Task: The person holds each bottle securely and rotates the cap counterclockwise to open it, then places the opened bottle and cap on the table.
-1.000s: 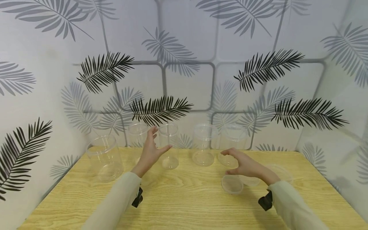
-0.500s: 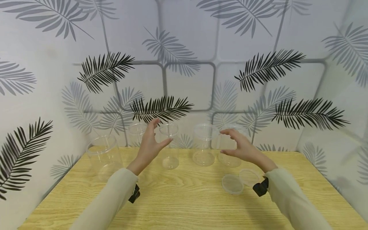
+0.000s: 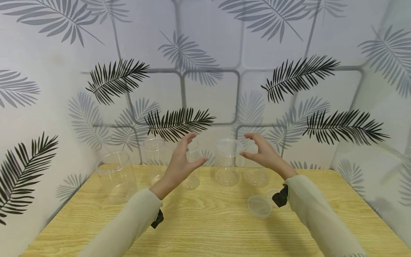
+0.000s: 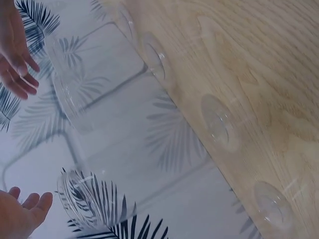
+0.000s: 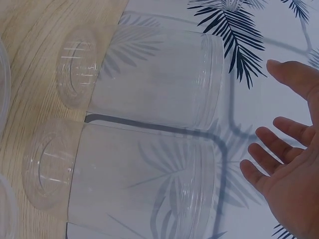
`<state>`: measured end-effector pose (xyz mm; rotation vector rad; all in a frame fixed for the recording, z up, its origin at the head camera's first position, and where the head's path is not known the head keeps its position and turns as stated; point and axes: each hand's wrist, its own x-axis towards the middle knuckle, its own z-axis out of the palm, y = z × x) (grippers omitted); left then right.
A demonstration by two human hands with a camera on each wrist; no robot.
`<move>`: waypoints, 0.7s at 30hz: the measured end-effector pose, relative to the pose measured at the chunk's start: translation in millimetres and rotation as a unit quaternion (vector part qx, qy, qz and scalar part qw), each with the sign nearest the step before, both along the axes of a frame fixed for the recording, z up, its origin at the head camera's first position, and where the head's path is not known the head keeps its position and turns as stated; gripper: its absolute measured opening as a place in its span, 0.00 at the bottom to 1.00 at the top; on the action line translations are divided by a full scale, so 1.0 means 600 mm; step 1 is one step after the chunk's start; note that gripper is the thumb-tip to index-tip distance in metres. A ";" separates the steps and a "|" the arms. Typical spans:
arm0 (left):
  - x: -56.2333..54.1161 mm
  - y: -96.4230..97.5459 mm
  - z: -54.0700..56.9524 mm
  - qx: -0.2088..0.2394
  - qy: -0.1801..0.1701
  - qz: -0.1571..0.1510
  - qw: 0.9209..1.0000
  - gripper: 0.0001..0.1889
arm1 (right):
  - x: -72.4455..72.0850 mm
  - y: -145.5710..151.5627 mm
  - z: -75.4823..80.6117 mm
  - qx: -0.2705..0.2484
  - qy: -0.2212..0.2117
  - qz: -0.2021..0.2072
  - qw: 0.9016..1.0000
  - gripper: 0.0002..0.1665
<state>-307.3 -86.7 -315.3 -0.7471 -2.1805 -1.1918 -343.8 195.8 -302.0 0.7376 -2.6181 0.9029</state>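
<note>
Several clear plastic jars stand upright in a row at the back of the table. In the head view my left hand (image 3: 183,162) is in front of a narrow jar (image 3: 192,182), thumb and fingers spread apart. My right hand (image 3: 264,153) hovers before the rightmost jar (image 3: 257,177), partly hiding it, with its thumb and fingers likewise apart. Between both hands stands a jar (image 3: 227,164) that looks capped. Neither hand holds anything. The right wrist view has my right hand (image 5: 294,164) beyond the tops of two jars, a nearer jar (image 5: 144,174) and a farther jar (image 5: 154,74).
A wide jar (image 3: 117,178) without a lid stands at the left, with a narrower jar (image 3: 154,157) beside it. A round clear lid (image 3: 259,206) lies flat on the wooden table (image 3: 205,225). Another lid (image 3: 270,195) is partly covered by the right wrist camera. A leaf-patterned wall backs the table.
My right hand has risen from near the lids and moved slightly left to jar-top height. The left hand has shifted right. The jars stay in place.
</note>
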 end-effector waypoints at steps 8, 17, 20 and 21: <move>0.008 0.038 -0.013 -0.025 -0.005 -0.022 0.999 0.39 | -0.028 -0.011 -0.006 -0.002 -0.004 0.000 1.000 0.39; 0.004 0.074 -0.048 -0.042 -0.072 -0.025 0.996 0.40 | -0.046 -0.024 -0.019 -0.001 -0.039 -0.006 0.999 0.41; -0.001 0.081 -0.059 -0.041 -0.092 -0.018 0.995 0.41 | -0.048 -0.025 -0.019 0.002 -0.053 -0.011 0.999 0.43; -0.003 0.083 -0.063 -0.040 -0.096 -0.015 0.994 0.41 | -0.048 -0.026 -0.019 0.004 -0.058 -0.013 0.998 0.43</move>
